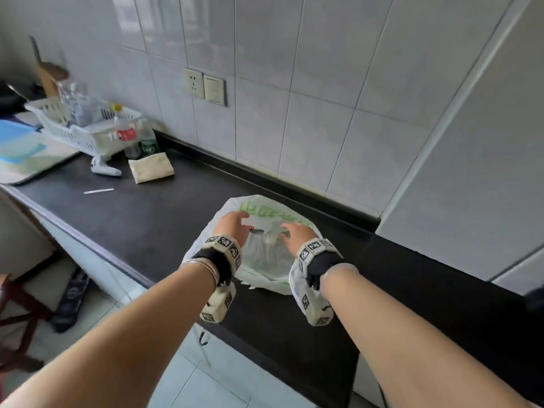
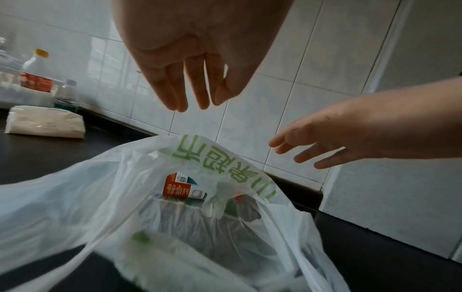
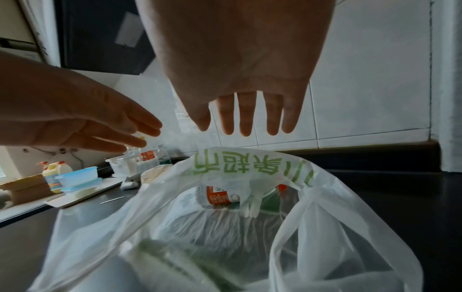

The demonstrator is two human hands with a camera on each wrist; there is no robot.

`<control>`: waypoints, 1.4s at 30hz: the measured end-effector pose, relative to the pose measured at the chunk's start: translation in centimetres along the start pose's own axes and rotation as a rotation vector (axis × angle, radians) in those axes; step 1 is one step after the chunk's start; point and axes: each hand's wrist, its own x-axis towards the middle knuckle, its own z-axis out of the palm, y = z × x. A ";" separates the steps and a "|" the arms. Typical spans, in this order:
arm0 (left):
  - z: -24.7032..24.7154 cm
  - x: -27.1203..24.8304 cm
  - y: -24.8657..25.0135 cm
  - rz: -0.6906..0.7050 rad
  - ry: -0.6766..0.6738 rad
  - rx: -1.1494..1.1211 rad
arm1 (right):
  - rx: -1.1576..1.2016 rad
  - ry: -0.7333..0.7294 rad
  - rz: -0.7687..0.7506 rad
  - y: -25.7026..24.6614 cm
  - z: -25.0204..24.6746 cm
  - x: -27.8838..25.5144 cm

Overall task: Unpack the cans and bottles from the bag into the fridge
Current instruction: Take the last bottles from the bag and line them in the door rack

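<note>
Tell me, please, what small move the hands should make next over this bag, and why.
Probably lower both hands and part the bag's opening. The left hand and right hand hover open above it, holding nothing, and the orange-labelled bottle inside is partly covered by plastic.

A dark countertop (image 1: 141, 219) runs from nine o'clock toward three o'clock, backed by a low black upstand. Above it rises a wall of pale glossy tiles (image 1: 265, 83), carrying a cream socket (image 1: 194, 83) and a switch (image 1: 214, 89) side by side at twelve o'clock. A tall white cabinet panel (image 1: 477, 172) stands at two o'clock. Light grey floor tiles (image 1: 206, 384) show at six o'clock; a reddish wooden stool (image 1: 17, 316) stands at eight o'clock. Soft daylight reflects on the tiles.
</note>
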 end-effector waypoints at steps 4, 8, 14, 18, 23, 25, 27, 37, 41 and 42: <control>1.6 7.1 0.0 0.053 -0.156 0.124 | 0.058 -0.049 0.075 1.1 0.5 4.6; 3.3 13.3 -0.2 0.147 -0.255 0.233 | 0.096 -0.092 0.139 1.6 1.6 8.7; 6.7 20.0 -0.8 0.205 -0.444 0.323 | 0.152 -0.142 0.288 2.8 3.3 13.9; 8.4 22.6 -1.5 0.188 -0.530 0.351 | 0.195 -0.089 0.283 3.8 3.8 16.3; 10.2 24.8 -2.7 0.131 -0.545 0.291 | 0.213 -0.026 0.300 5.3 3.9 18.9; 10.7 25.2 -2.8 0.114 -0.555 0.324 | 0.230 -0.051 0.305 5.6 4.5 19.4; 10.8 25.6 -2.7 0.126 -0.564 0.383 | 0.245 -0.067 0.334 5.7 5.3 19.4; 11.1 25.9 -4.1 0.041 -0.539 0.280 | 0.317 -0.030 0.394 5.7 5.3 18.0; 11.2 25.9 -5.3 0.018 -0.538 0.263 | 0.258 0.010 0.350 5.7 4.5 16.9; 11.1 25.8 -5.6 0.016 -0.542 0.255 | 0.262 -0.016 0.339 5.6 4.4 16.5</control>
